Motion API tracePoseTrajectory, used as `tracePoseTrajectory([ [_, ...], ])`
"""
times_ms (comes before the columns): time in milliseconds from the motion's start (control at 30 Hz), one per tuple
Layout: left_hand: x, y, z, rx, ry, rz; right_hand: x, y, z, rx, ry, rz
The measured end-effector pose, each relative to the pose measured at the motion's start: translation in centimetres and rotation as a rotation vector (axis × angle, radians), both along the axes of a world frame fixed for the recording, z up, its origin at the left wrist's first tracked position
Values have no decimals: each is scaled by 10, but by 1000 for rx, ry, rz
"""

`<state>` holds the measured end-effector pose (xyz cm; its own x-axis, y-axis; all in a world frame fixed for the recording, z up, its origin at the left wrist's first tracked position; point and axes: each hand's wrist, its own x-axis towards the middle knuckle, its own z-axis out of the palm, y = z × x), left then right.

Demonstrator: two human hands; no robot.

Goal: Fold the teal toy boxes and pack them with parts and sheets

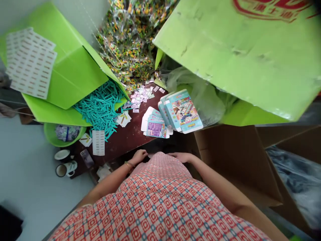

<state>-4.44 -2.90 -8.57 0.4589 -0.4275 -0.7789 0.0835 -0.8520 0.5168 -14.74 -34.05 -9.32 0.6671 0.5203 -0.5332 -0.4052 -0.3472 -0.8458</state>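
My left hand (139, 156) is in front of my body at the table's near edge. Its fingers are pinched together at the edge of the red-patterned shirt (160, 194). On the other side of the same cloth lies my right hand (182, 157), touching it, with most of its fingers hidden. Just beyond the hands, a flat printed carton (156, 129) rests on the dark red table (125, 135). Beside it lean light-blue toy boxes (185, 112), overlapping one another. Small pale packets (141, 95) are scattered farther back.
A tipped green bin (67, 67) spills turquoise sticks (100, 107) at left. Sticker sheets (98, 143), a phone (87, 158) and mugs (66, 169) stand left. Colourful bagged pieces (130, 43) fill the back. A large green bin (240, 60) and open cardboard box (233, 164) occupy the right.
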Motion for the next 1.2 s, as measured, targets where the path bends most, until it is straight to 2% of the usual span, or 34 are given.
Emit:
tracePoseTrajectory([
  [100, 3, 37, -25, 71, -207, -55, 60, 16, -40, -131, -93, -42],
  [133, 6, 50, -35, 70, -252, -121, 81, 26, -55, -184, -140, -76],
  [200, 13, 73, -59, 33, -330, -360, 119, 48, -87, -270, -239, -118],
  [267, 22, 96, -86, -25, -404, -653, 143, 71, -116, -324, -334, -115],
  [300, 27, 106, -99, -56, -435, -769, 149, 80, -129, -344, -379, -102],
  [367, 35, 124, -124, -123, -486, -896, 151, 92, -150, -403, -482, -71],
  [433, 40, 137, -144, -191, -541, -959, 144, 96, -166, -489, -584, -43],
  [500, 41, 145, -158, -248, -604, -970, 136, 96, -176, -566, -666, -14],
  [633, 36, 151, -172, -332, -688, -913, 129, 89, -188, -615, -743, -13],
  [833, 30, 152, -177, -320, -845, -886, 125, 94, -191, -731, -855, -96],
  [967, 27, 149, -179, -271, -967, -886, 125, 105, -175, -842, -901, -107],
  [1033, 27, 148, -180, -260, -1016, -884, 127, 97, -162, -916, -958, -166],
  [1133, 26, 147, -181, -263, -1059, -876, 127, 62, -142, -1073, -1038, -354],
  [1200, 26, 147, -180, -268, -1077, -871, 124, 30, -134, -1141, -1034, -389],
])
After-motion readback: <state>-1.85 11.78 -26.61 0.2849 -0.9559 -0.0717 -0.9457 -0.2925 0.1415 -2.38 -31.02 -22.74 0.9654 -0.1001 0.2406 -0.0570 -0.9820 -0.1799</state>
